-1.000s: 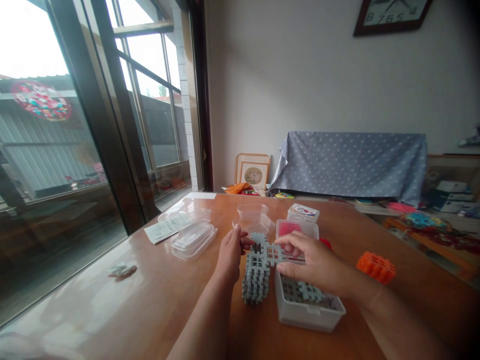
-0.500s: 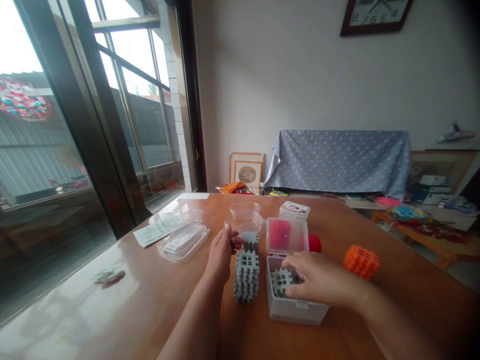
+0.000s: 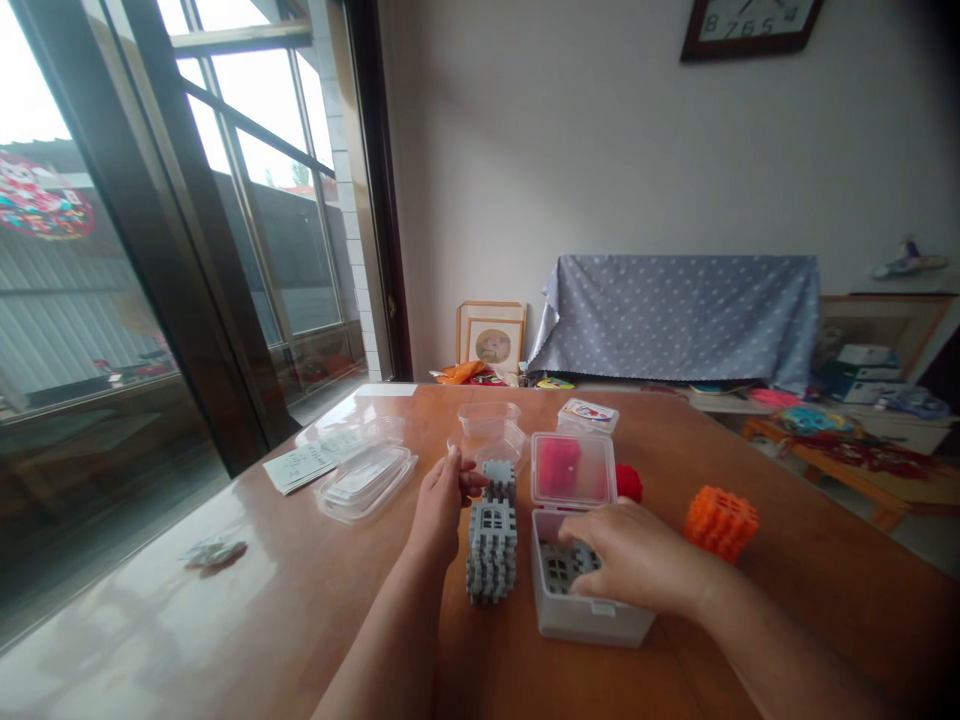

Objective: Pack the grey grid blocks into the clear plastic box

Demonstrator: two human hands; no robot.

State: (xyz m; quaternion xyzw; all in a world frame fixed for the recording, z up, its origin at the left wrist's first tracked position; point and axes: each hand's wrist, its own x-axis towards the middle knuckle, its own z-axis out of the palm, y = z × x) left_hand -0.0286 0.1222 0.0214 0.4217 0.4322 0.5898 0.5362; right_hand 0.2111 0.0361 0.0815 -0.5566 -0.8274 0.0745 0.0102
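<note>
Glass (image 3: 255, 220) in dark frames rises at my far left, beside the brown worktop (image 3: 285, 620). On it, left to right, I have a small crumpled bundle (image 3: 214, 552), a pale paper (image 3: 300, 462) with writing, and clear plastic lids (image 3: 367, 483) overlapping it. My left hand (image 3: 441, 500) comes next, its fingers curled and thumb up; I cannot tell whether it grips anything. Its fingertips are right by a short grey stack (image 3: 500, 480). The longer grey stack (image 3: 491, 560), notched pieces with window cut-outs, lies nearer to me, left of the white box (image 3: 589, 625). My right hand (image 3: 626, 550) reaches into that box, thumb and fingers parted over more grey pieces (image 3: 557, 570); contact is hard to see. The box's clear lid (image 3: 598, 475) leans back, red showing through it. Farther right sits an orange stack (image 3: 721, 522).
</note>
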